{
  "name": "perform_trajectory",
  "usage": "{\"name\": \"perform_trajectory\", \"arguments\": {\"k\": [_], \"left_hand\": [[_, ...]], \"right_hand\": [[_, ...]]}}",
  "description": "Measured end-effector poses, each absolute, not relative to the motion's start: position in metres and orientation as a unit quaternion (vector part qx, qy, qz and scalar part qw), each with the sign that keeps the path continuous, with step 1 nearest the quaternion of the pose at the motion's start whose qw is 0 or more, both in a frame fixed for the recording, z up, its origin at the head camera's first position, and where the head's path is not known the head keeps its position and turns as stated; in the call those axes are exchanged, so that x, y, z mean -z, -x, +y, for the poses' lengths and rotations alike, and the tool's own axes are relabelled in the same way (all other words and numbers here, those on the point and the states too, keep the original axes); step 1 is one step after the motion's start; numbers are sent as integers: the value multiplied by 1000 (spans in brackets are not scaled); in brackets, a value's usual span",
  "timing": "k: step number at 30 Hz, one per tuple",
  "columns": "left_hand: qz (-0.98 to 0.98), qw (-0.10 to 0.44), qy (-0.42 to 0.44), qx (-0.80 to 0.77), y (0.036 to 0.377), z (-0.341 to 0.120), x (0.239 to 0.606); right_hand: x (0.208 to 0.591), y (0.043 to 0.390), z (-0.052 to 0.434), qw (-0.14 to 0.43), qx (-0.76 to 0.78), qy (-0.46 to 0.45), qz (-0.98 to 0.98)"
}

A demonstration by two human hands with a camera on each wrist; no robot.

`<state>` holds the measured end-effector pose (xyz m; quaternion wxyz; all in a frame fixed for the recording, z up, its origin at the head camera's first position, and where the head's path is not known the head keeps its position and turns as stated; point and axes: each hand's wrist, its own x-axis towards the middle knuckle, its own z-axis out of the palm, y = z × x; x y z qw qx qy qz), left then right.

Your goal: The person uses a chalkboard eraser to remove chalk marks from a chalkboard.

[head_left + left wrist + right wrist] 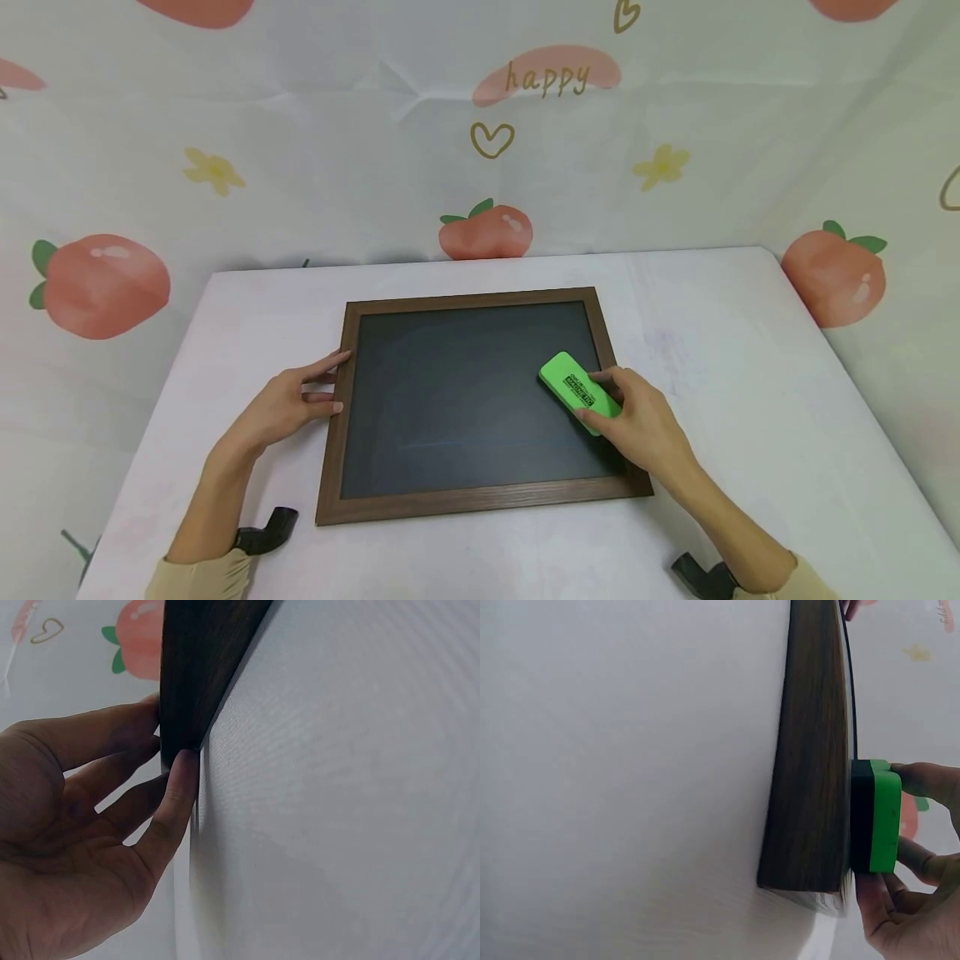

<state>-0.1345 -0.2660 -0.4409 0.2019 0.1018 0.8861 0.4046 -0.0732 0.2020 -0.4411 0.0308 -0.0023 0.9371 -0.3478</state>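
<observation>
A blackboard (457, 400) in a brown wooden frame (480, 497) lies on the white table. My right hand (648, 425) grips a green eraser (573, 385) with a dark underside, thumb on the near side and fingers on the far side. The eraser sits over the right part of the board, slanted. In the right wrist view the eraser (885, 821) shows edge-on beside the wooden frame (806, 750). My left hand (288, 406) rests its extended fingertips against the frame's left edge. In the left wrist view those fingers (176, 791) touch the frame's dark side (199, 675).
The white table (750, 358) extends around the board on all sides. A pale cloth backdrop (337, 183) with printed peaches, flowers and hearts hangs behind it. Black curved pieces (268, 531) sit at both wrists, next to beige sleeves (198, 577).
</observation>
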Motion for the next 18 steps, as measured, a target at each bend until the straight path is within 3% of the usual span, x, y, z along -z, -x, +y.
{"name": "perform_trajectory", "arguments": {"k": [18], "left_hand": [[887,200,-105,-403,135,-265,440]], "right_hand": [[445,49,200,1,363,4,932]]}}
